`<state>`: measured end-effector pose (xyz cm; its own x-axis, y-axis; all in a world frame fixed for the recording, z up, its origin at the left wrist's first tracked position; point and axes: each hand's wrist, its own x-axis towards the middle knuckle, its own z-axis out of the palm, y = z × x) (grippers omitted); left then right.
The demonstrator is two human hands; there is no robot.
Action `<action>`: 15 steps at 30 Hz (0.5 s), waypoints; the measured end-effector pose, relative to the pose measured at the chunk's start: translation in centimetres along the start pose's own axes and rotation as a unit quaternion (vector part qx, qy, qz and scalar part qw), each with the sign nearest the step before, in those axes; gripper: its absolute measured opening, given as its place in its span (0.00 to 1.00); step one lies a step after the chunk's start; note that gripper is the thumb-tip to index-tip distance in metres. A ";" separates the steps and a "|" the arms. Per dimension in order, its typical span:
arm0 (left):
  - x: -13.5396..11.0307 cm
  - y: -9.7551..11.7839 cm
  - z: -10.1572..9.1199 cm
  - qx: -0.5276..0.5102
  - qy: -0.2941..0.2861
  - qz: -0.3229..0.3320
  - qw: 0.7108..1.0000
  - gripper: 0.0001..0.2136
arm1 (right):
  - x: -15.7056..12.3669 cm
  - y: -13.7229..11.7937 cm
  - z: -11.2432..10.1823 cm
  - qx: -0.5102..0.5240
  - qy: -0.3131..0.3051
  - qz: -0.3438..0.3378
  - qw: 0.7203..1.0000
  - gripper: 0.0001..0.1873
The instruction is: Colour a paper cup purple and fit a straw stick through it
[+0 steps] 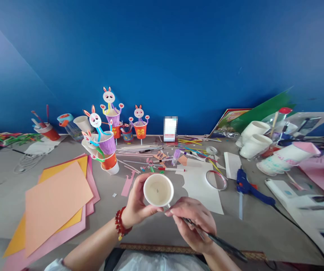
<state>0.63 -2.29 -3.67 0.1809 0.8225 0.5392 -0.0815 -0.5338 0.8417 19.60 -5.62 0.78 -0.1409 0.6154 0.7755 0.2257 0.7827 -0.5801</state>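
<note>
My left hand [135,203] is closed round a white paper cup [158,190], holding it tilted so that its open mouth faces me. A red bead bracelet [119,223] sits on that wrist. My right hand [194,222] is closed in a pinch on a dark pen [218,241], whose tip meets the cup's lower right side. Both hands are above the grey table's near edge, just in front of a white paper sheet [200,186].
Orange and pink paper sheets [55,203] lie at the left. Paper-cup rabbits [105,141] stand behind them. A blue glue gun [249,188], a tape ring [216,180], loose straws and sticks [139,150] and stacked white cups [253,139] fill the middle and right.
</note>
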 end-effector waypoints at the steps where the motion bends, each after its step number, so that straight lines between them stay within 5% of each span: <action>1: 0.0 0.0 -0.1 -0.002 -0.009 0.012 1.000 0.36 | 0.0 0.0 -0.1 -0.002 0.002 -0.010 1.000 0.19; 10: 0.2 0.1 0.0 0.001 -0.001 0.015 1.000 0.37 | 0.3 0.5 0.1 0.019 -0.006 -0.007 1.000 0.18; 15: 0.5 0.5 0.1 0.030 -0.013 0.033 0.999 0.25 | 0.7 0.6 0.6 0.038 0.014 0.035 0.999 0.17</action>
<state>0.75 -2.21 -2.96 0.2026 0.7797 0.5925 -0.0362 -0.5986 0.8002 19.03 -4.68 0.82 -0.1004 0.6663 0.7389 0.1593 0.7438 -0.6491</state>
